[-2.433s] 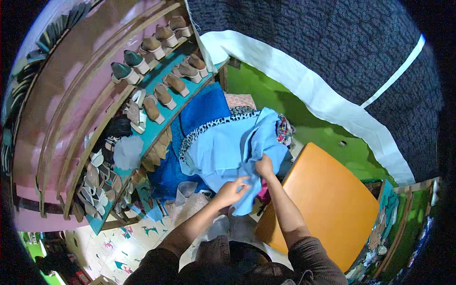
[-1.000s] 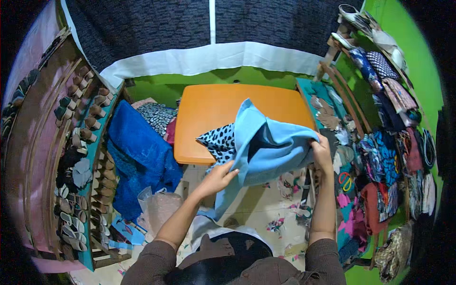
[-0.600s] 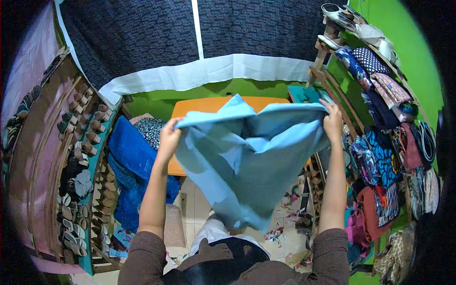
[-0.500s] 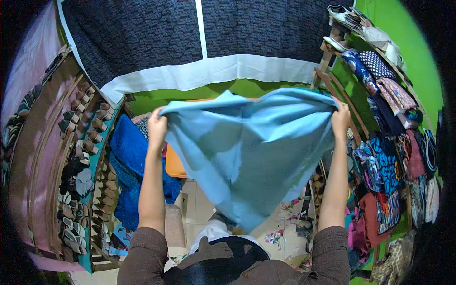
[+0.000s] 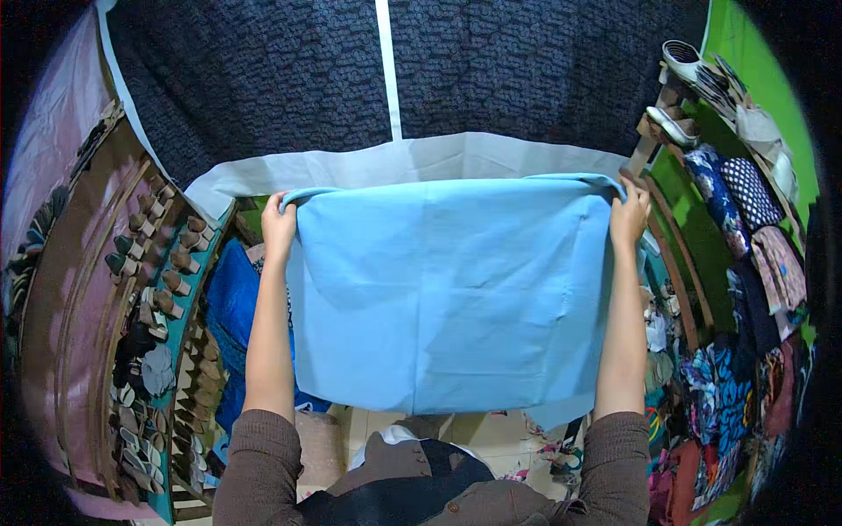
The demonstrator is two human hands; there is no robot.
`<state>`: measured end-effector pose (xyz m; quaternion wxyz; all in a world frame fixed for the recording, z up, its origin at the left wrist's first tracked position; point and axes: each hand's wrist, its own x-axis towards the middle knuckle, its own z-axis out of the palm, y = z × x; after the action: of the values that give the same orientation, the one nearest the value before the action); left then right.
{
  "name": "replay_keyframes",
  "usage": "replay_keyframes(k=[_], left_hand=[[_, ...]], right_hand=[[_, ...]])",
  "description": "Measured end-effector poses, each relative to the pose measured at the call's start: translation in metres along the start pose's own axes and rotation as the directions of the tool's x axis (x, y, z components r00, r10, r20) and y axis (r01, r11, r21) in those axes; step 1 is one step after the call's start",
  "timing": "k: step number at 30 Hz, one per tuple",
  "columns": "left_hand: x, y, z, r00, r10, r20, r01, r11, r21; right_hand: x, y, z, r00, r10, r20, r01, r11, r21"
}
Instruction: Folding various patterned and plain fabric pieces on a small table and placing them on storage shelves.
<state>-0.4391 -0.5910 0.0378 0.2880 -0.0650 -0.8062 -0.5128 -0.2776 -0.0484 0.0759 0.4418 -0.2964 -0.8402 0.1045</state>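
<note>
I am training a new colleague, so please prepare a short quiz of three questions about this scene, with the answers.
1. True or false: the light blue cloth is held up between the left hand and the right hand.
2. Where is the dotted fabric: A, far left; B, right; C, bottom centre?
3. Fill in: the strip running down the dark patterned curtain is ____ in colour.

Key: 1 true; 2 B; 3 white.
</note>
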Motion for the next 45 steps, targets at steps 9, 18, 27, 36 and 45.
replay_keyframes(k=[9, 18, 27, 36, 45], left_hand=[[-0.136, -0.077, 0.091, 0.886, -0.15, 0.438, -0.156, 0.794, 0.588], [-0.276, -0.07, 0.133, 0.652, -0.32, 0.688, -0.325, 0.702, 0.634], [-0.225, -0.032, 0.147, 0.845, 0.109, 0.524, -0.389, 0.798, 0.461], [-0.155, -0.058, 0.189, 0.895, -0.22, 0.387, 0.106, 0.949, 0.296], [-0.171, -0.084, 0.194, 0.628, -0.036, 0.777, -0.479, 0.769, 0.423]], right_hand=[[-0.141, 0.063, 0.122, 0.757, 0.007, 0.653, 0.172, 0.962, -0.21], [-0.223, 0.091, 0.098, 0.366, 0.167, 0.916, 0.133, 0.964, -0.229], [-0.227, 0.094, 0.106, 0.584, 0.041, 0.811, -0.078, 0.997, 0.006], [-0.222, 0.021, 0.12, 0.604, 0.078, 0.793, -0.185, 0.982, 0.044], [-0.209, -0.008, 0.13, 0.777, -0.205, 0.595, 0.204, 0.976, 0.071]])
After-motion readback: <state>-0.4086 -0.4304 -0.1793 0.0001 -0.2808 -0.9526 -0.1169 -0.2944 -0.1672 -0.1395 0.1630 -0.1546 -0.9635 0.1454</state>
